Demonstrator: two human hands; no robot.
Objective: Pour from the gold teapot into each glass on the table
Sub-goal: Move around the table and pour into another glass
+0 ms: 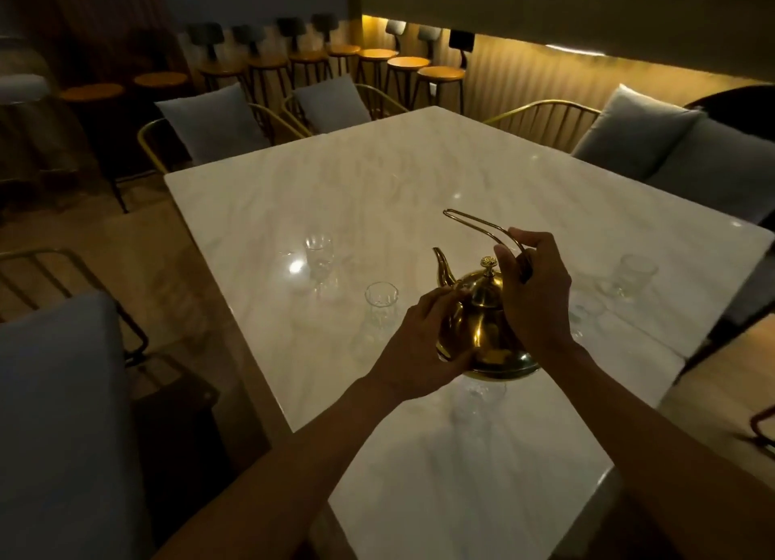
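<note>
your right-hand fingers (509,261) are curled shut around the thin wire handle (474,219) where it drops toward the rear of the gold teapot (482,329); your left-hand fingers (451,295) are spread and pressed flat on the pot's shoulder and side, just under the spout (442,266), cupping the body rather than closing round it. the pot looks lifted and tipped a little, spout pointing away from you and to the left, though the dim light makes it hard to say whether its base clears the desk (377,173).

from here the main risk, as i judge it, is the hoop handle: it pivots, so if you tilt with the right hand alone the body may swing and the stream may miss. keep the left palm steering. if the pot is hot, that bare left hand (419,341) may flinch.

the lid knob (487,261) has nothing holding it, so a steep tilt could drop the lid into a glass.

the nearest glass (478,400) sits right under the pot's base and is half hidden; lowering the pot could knock it over. the glass by your left hand (380,303) is close beside your knuckles and easy to clip. the far left glass (319,253) and the right glass (635,276) are clear and faint in this light, so you could misjudge their rims.
</note>
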